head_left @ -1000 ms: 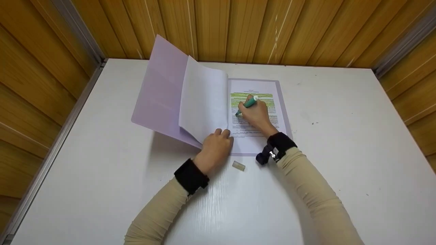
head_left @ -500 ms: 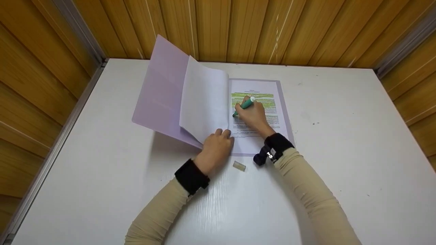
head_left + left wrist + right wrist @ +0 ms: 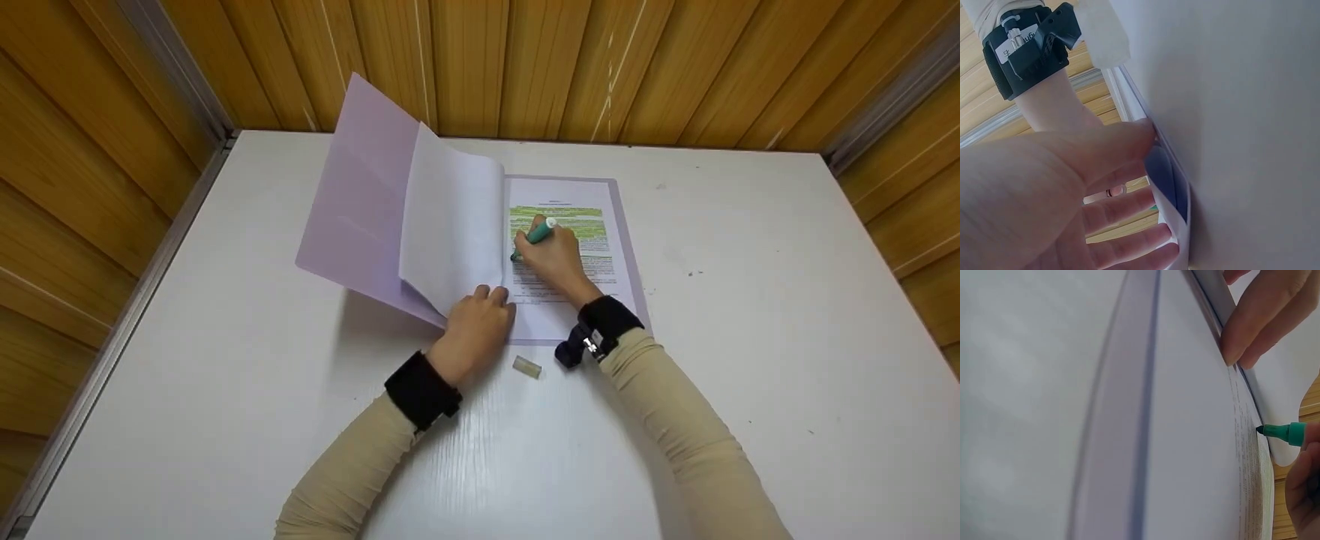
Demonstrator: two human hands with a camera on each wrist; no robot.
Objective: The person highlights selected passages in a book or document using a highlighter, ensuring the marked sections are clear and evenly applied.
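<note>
Highlighting was well under way on the printed page (image 3: 568, 247) that lay in the open lilac folder (image 3: 360, 195) at the centre of the head view. Green bands covered the upper lines of text, from just under the heading down to about the middle of the block; the lower lines near the bottom of the sheet showed no colour, so I judged roughly half the text done and the rest left.

The right hand (image 3: 553, 259) gripped the green highlighter (image 3: 534, 237), fingers curled round its barrel, with the tip resting on the left margin of the text, close to the fold. In the right wrist view the dark tip (image 3: 1261, 430) touched the paper at the right of the frame. The left hand (image 3: 478, 324) sat at the lower edge of the folder, its fingertips pressing down on the turned white sheet (image 3: 450, 225) to keep it folded back; the fingers looked only lightly bent, pressing rather than pinching. The left wrist view showed them lying along the paper's edge.

A small pale cap (image 3: 526, 367) lay on the white counter (image 3: 750, 300) just below the folder, between the two wrists.

Printed lines on the page were too small and blurred to read. The strap label (image 3: 1016, 45) on the wrist mount carried lettering that I could not make out.
</note>
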